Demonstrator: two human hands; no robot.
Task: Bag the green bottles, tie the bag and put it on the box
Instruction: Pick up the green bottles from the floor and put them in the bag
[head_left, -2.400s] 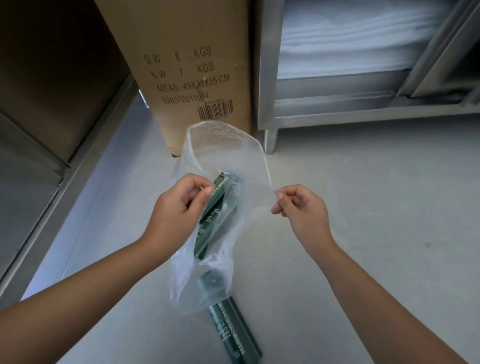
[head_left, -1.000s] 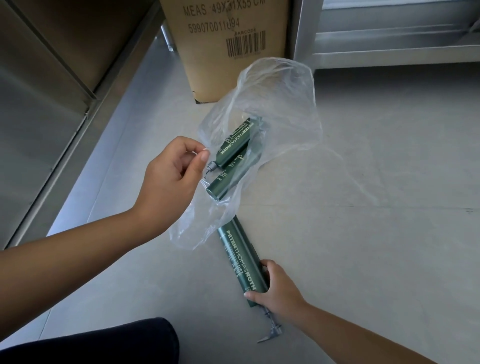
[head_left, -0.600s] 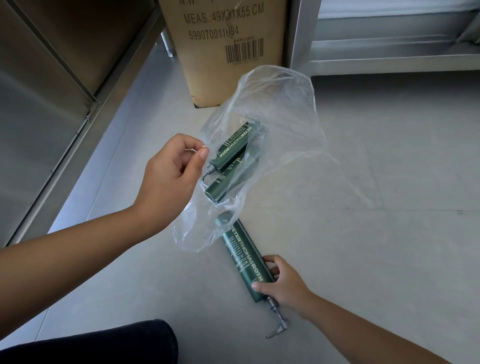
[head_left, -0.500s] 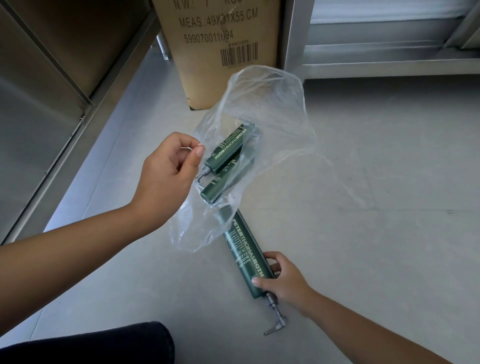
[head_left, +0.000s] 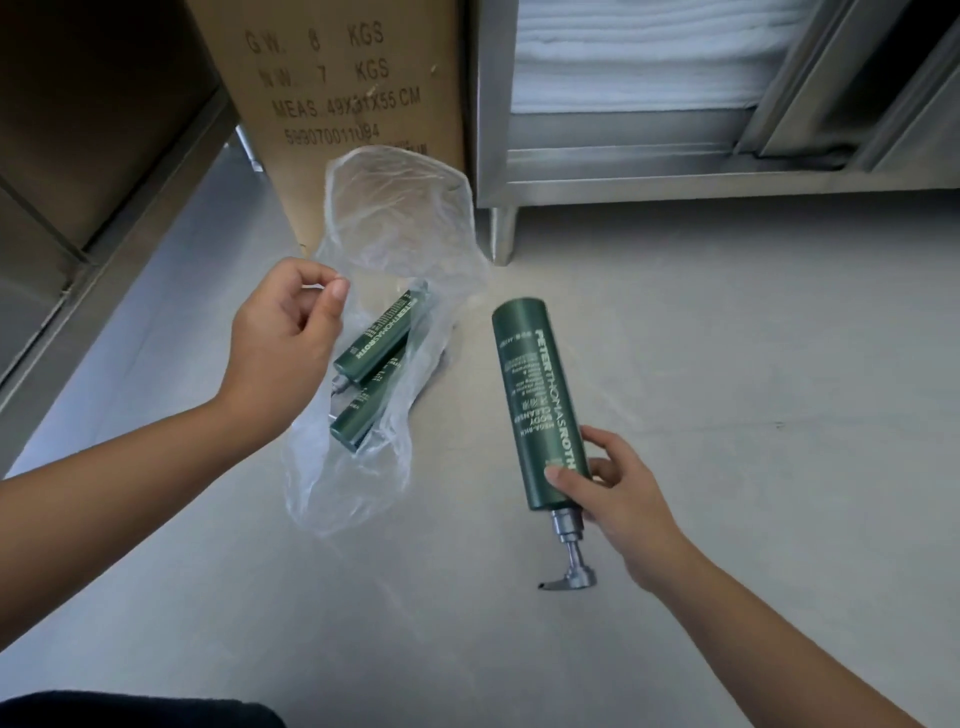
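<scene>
Now, head view: left hand pinches the rim of the clear plastic bag w/ thumb & forefinger, the mouth sagging half open. Two small green bottles lie inside, side by side. Right hand grips the big green pump bottle near its neck, right of the bag & apart from it. Best, imo: lift the rim to widen the mouth, then feed the flat base in first so the metal pump can't snag. Film is thin, crinkly, limp; bottles are smooth matte cylinders. The cardboard box stands behind.
</scene>
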